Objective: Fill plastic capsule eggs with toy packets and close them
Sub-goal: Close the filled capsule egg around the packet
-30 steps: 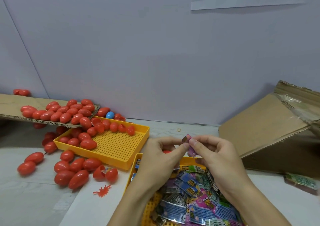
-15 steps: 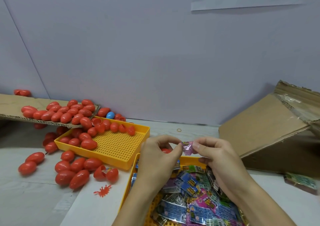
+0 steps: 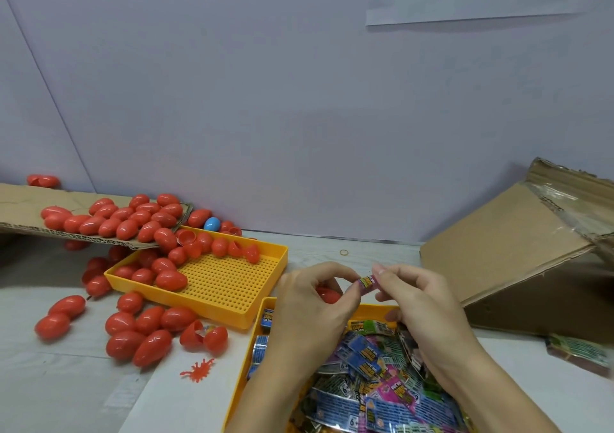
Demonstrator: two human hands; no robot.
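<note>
A small folded pink toy packet (image 3: 366, 282) is pinched between the fingertips of my left hand (image 3: 315, 306) and my right hand (image 3: 415, 303), above the near yellow tray (image 3: 262, 303). A red capsule egg (image 3: 327, 294) sits in my left hand's curled fingers, mostly hidden. The near tray is heaped with colourful toy packets (image 3: 372, 376). Several closed red eggs (image 3: 146, 329) lie on the table to the left, with an opened one (image 3: 204, 334) beside them.
A second yellow perforated tray (image 3: 229, 286) holds more red eggs at its far side. A cardboard ramp (image 3: 20, 200) at left carries several eggs and one blue egg (image 3: 211, 223). A cardboard box (image 3: 518, 249) stands right. A red toy bug (image 3: 199, 369) lies near.
Both hands have kept working the pink packet between their fingertips; it is now folded tighter and smaller. The hands stay in about the same place above the near tray.
</note>
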